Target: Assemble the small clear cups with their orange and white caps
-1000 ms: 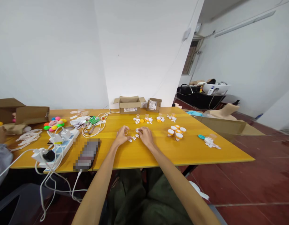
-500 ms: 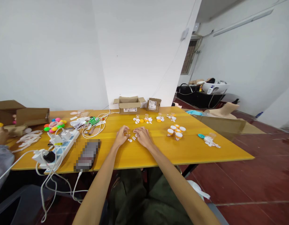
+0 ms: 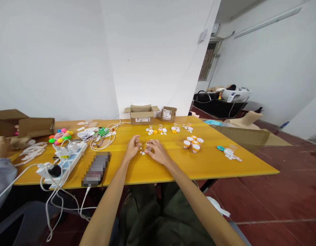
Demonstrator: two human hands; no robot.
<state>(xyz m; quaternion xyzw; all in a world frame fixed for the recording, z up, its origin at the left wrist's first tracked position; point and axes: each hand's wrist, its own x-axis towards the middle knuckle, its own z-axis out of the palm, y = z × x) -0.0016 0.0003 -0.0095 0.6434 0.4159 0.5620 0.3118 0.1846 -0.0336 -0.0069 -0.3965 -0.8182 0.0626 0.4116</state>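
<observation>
My left hand (image 3: 131,149) is curled with thumb and fingers around a small clear plastic cup (image 3: 137,143), low over the table; the cup is only faintly visible. Opposite it, my right hand (image 3: 157,152) has its fingers bent down over small white plastic pieces (image 3: 148,149), with some pinched at the fingertips and partly hidden. More little white pieces, including a round one (image 3: 143,153), lie on the wood between my two hands.
Several clear cups with white-and-orange lids (image 3: 195,148) stand to the right. Beyond are loose white parts, a teal ring (image 3: 220,148) and cardboard boxes (image 3: 142,118). At left are a phone (image 3: 96,169), a power strip (image 3: 70,160), cables and another person's hand (image 3: 1,147).
My right hand's fingers have lowered and bent onto the white pieces. My left hand has shifted slightly, and the cup shows less clearly. The other person's hand has moved a little.
</observation>
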